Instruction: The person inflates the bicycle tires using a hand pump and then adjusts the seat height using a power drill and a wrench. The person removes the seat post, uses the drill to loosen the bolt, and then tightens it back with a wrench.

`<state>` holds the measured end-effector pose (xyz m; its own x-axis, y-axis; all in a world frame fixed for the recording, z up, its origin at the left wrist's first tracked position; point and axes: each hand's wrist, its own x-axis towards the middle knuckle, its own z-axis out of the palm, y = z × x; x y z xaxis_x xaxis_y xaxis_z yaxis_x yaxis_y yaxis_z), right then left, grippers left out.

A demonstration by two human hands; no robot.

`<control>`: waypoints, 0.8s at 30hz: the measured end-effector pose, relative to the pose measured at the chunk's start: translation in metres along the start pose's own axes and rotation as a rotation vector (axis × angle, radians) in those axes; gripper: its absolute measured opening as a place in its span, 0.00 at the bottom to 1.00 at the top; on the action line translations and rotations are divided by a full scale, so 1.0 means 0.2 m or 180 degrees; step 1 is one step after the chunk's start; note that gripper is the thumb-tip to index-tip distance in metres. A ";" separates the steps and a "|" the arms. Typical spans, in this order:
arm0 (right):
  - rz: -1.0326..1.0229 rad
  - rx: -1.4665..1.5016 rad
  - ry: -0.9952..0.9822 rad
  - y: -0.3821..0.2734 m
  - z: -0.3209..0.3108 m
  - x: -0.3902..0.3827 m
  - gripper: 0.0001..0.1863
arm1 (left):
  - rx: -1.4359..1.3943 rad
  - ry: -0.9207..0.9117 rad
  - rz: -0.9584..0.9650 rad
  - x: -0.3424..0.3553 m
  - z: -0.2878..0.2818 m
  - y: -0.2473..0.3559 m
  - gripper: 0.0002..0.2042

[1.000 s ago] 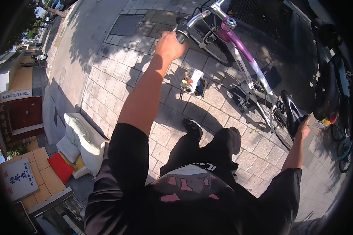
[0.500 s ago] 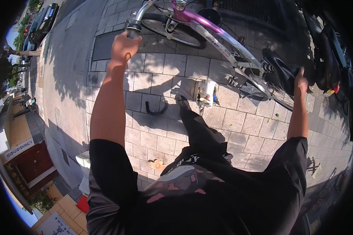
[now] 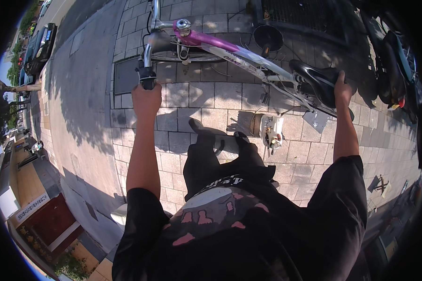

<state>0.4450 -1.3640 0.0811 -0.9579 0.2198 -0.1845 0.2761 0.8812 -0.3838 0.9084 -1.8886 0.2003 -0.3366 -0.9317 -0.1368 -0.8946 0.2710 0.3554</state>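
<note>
A pink and white bicycle [image 3: 225, 46] stands in front of me with its handlebar [image 3: 148, 55] to the left. My left hand [image 3: 146, 99] is wrapped round the near handlebar grip. At the other end, my right hand [image 3: 343, 91] grips the rear of the black saddle [image 3: 314, 80]; its fingers are partly hidden there. The front wheel [image 3: 187, 58] rests beneath the bars, roughly in line with the frame. Both arms reach out well apart.
A white open box [image 3: 272, 129] with small tools lies on the paving near my feet. A round black pan-like thing [image 3: 268, 38] is beyond the frame. Parked scooters [image 3: 393, 70] line the right, and a dark car [image 3: 41, 49] stands far left.
The handlebar and front wheel have turned straighter, and the bicycle stands more upright. My left hand has come nearer, my right slightly left. My feet have shifted, and the box appears further right.
</note>
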 end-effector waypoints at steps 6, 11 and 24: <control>-0.0024 0.0065 0.0006 -0.37 0.19 -0.27 0.57 | 0.0181 -0.0242 0.0353 0.56 -0.36 -0.28 0.25; 0.0222 -0.0084 0.0046 -0.66 0.30 -0.55 0.59 | 0.0340 -0.0272 0.1033 1.15 -0.63 -0.49 0.24; 0.0506 0.0479 -0.0035 -1.41 0.72 -0.80 0.58 | 0.0846 -0.0762 0.1918 2.74 -1.04 -0.39 0.24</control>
<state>0.5309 -1.7082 0.0881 -0.9008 0.3456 -0.2630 0.4328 0.7632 -0.4798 0.8554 -2.4705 0.2892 -0.8247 -0.5298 -0.1978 -0.5631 0.8020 0.1992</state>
